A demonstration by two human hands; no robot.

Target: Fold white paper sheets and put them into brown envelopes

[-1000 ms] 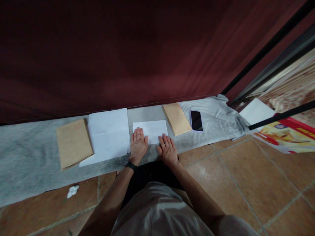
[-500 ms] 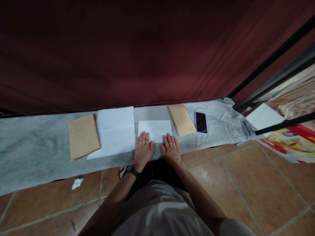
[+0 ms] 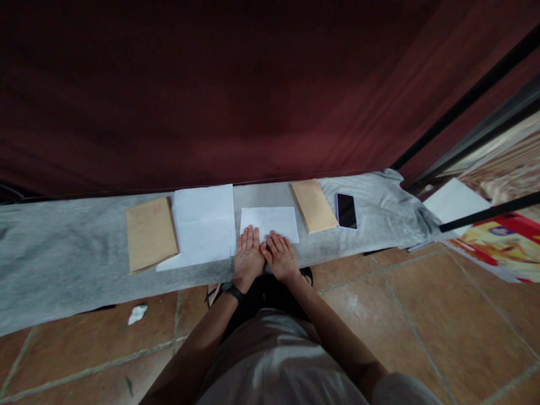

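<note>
A small white sheet of paper [image 3: 274, 220], seemingly folded, lies on the grey cloth in front of me. My left hand [image 3: 250, 254] rests flat with its fingertips on the near left edge of that sheet. Close beside it, my right hand [image 3: 280, 256] is also flat, fingers stretched over the near edge, the two thumbs almost meeting. To the left lie larger white sheets [image 3: 202, 225], partly under a stack of brown envelopes [image 3: 152, 236]. A single-looking brown envelope [image 3: 314, 206] sits right of the small sheet.
A phone [image 3: 346, 211] lies right of the envelope on the grey cloth [image 3: 67, 253]. A dark red panel [image 3: 261, 101] rises behind. At the right stand black bars [image 3: 489, 215] and a colourful printed box [image 3: 502, 242]. A white scrap [image 3: 137, 314] is on the tiled floor.
My right hand has slid left along the sheet's near edge, up against my left hand. The view has shifted slightly; the papers, envelopes and phone stay in place.
</note>
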